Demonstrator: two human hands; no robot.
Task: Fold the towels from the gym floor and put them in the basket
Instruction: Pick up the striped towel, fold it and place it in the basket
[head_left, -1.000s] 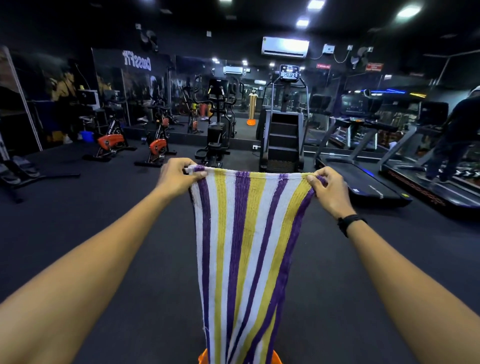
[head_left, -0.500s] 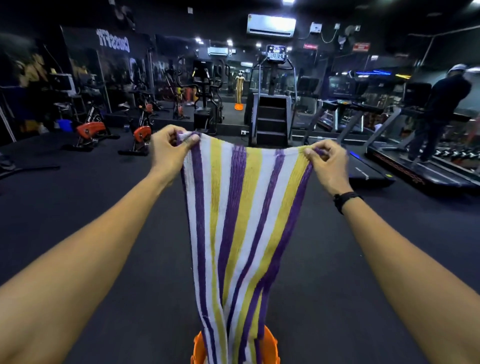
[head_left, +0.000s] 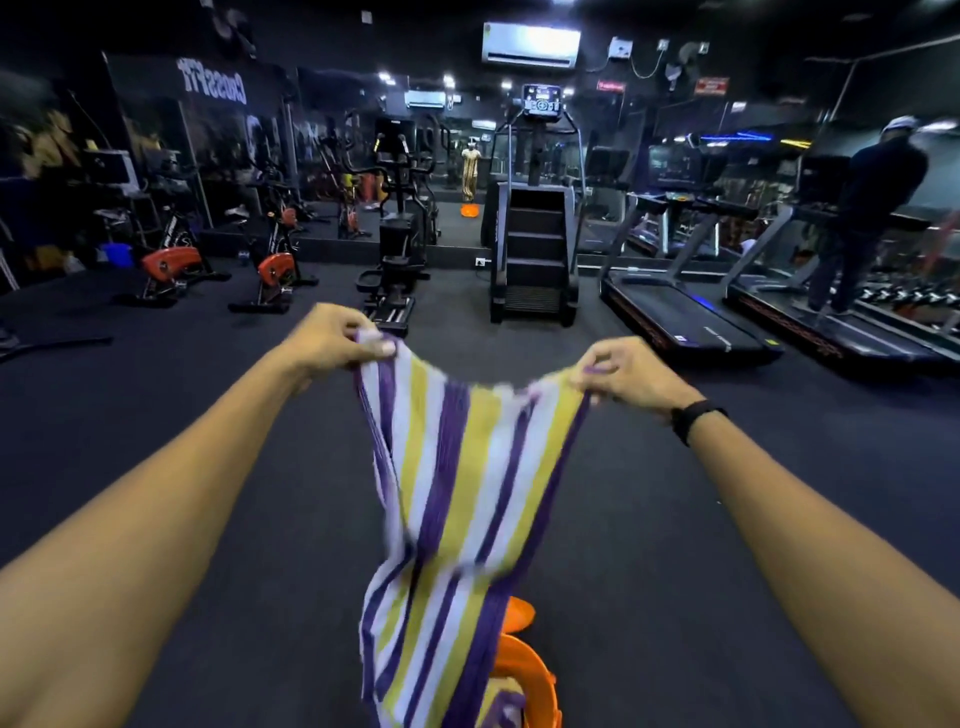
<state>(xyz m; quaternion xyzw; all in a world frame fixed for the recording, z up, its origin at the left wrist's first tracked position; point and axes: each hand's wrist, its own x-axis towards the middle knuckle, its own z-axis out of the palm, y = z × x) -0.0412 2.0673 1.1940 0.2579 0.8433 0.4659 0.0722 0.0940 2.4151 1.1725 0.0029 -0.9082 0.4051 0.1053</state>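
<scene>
Towel (head_left: 467, 499) betw. both hands (head_left: 332, 338), corners pinched

towel (head_left: 457, 467): purple, yellow, white stripes | basket (head_left: 530, 670), below hands: orange | floor (head_left: 675, 519): dark grey | wristband (head_left: 693, 415): black

Bare forearms, with a black wristband (head_left: 693, 417) on the right wrist.

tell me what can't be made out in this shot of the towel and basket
1. Head view: the orange basket is mostly hidden behind the hanging striped towel, so its contents cannot be told.
2. The towel's lower end is cut off by the bottom edge.
3. The towel is motion-blurred, so its folds are unclear.
4. Fingertips of the left hand and right hand are buried in cloth.
</scene>
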